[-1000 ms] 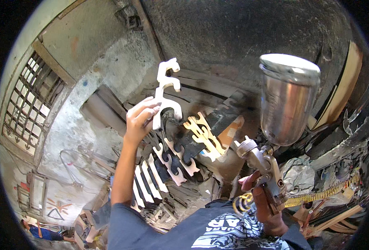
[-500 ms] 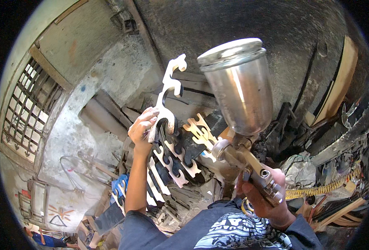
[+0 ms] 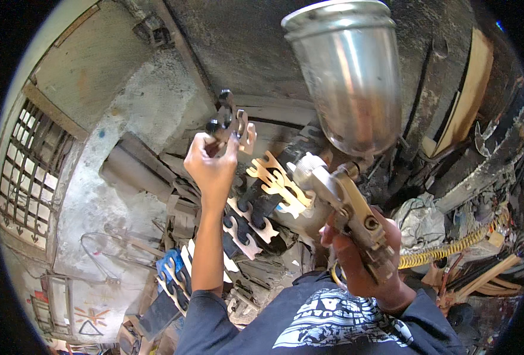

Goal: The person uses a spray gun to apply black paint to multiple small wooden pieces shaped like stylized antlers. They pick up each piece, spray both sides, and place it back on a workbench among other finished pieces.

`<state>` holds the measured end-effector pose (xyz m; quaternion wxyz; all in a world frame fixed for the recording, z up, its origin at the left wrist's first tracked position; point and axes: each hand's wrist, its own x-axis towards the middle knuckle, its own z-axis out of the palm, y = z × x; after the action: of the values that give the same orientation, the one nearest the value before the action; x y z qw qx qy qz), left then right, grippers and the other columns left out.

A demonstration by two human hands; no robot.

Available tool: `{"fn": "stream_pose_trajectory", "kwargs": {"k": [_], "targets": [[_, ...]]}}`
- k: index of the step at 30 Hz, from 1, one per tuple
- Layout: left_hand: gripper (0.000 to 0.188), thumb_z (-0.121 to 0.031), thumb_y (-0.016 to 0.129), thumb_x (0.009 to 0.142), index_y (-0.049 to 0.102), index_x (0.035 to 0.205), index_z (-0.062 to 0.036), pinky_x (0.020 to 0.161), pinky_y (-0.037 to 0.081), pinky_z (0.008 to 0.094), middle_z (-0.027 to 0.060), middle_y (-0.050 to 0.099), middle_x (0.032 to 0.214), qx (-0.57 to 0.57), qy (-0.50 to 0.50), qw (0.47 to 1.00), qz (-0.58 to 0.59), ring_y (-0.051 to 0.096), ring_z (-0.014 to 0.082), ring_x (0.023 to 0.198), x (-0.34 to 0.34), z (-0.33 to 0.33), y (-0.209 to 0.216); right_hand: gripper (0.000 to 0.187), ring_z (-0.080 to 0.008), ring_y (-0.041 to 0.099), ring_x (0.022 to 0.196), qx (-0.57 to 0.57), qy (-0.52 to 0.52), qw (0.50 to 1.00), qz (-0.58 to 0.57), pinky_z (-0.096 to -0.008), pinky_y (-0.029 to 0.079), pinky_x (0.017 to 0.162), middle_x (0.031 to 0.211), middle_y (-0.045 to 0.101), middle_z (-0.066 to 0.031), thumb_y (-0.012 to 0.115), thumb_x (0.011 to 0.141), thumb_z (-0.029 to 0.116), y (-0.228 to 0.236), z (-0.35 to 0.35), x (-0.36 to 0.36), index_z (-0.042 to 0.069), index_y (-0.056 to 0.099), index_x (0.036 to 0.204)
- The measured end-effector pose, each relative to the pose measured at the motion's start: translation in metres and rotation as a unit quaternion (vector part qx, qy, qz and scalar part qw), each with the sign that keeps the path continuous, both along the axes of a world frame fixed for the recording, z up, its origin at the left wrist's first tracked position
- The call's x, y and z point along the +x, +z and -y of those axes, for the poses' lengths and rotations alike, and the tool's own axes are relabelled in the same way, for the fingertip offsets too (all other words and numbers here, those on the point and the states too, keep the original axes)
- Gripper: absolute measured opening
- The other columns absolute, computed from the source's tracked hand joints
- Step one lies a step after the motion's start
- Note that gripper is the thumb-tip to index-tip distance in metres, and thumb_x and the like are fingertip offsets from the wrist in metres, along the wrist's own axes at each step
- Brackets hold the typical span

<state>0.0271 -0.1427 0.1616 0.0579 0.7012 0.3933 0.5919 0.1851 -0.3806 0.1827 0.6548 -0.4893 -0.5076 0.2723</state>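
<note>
Wooden hooked piece (image 3: pixel 226 121), dark along its near side, is pinched in the left hand (image 3: pixel 210 164), left of the spray gun (image 3: pixel 346 198). The right hand (image 3: pixel 368 263) grips that gun. Pale hooked cutouts (image 3: pixel 281 184) lie left of it; yellow coiled hose (image 3: pixel 451 253), right.

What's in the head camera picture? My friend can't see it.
A person's right hand grips a metal spray gun with a silver cup; the left hand holds a dark curved piece. Pale hooked pieces lie nearby.
</note>
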Motion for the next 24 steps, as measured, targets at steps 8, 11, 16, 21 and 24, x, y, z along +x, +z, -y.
{"fn": "stream_pose_trajectory", "kwargs": {"k": [8,11,16,21,24], "targets": [[0.023,-0.006,0.079,0.071,0.057,0.074,-0.0002,0.062,0.047,0.0258,0.0059,0.061,0.067,-0.048,-0.034,0.998,0.000,0.056,0.0100,0.062,0.025,0.008,-0.005,0.016,-0.0107,0.057,0.052,0.023,-0.064,0.992,0.103,-0.0262,0.045,0.050,0.063,0.060,-0.0092,0.063,0.085,0.006,0.005,-0.014,-0.004,-0.005,0.060,0.097],[0.020,-0.007,0.078,0.072,0.061,0.078,0.0001,0.064,0.049,0.0272,0.0079,0.063,0.072,-0.008,-0.061,0.998,-0.007,0.059,0.0130,0.065,0.025,0.010,-0.006,0.014,-0.0111,0.057,0.052,0.021,-0.072,0.991,0.107,-0.0263,0.045,0.051,0.065,0.060,-0.0108,0.065,0.085,0.007,0.002,-0.017,-0.003,-0.004,0.061,0.093],[0.016,-0.002,0.075,0.073,0.060,0.080,0.0000,0.068,0.051,0.0273,0.0087,0.065,0.078,0.024,-0.095,0.995,-0.024,0.063,0.0138,0.073,0.019,0.012,-0.005,0.022,-0.0111,0.058,0.056,0.020,-0.069,0.988,0.134,-0.0267,0.046,0.053,0.068,0.062,-0.0107,0.065,0.085,0.008,-0.002,-0.018,0.000,-0.005,0.061,0.103],[0.019,0.004,0.072,0.071,0.060,0.084,0.0012,0.073,0.052,0.0283,0.0115,0.067,0.084,0.061,-0.131,0.989,-0.018,0.067,0.0168,0.082,0.012,0.012,-0.010,0.018,-0.0313,0.065,0.057,-0.040,-0.051,0.995,0.078,-0.0357,0.048,0.052,0.067,0.061,-0.0193,0.068,0.083,0.010,-0.003,-0.023,0.004,-0.003,0.060,0.092],[0.019,0.007,0.071,0.070,0.059,0.084,0.0013,0.073,0.053,0.0292,0.0141,0.069,0.088,0.097,-0.149,0.984,-0.025,0.068,0.0211,0.083,0.007,0.009,-0.013,0.027,-0.0090,0.059,0.060,-0.030,-0.036,0.987,0.151,-0.0270,0.047,0.055,0.072,0.065,-0.0106,0.064,0.086,0.009,-0.002,-0.022,0.004,-0.004,0.060,0.110]]}}
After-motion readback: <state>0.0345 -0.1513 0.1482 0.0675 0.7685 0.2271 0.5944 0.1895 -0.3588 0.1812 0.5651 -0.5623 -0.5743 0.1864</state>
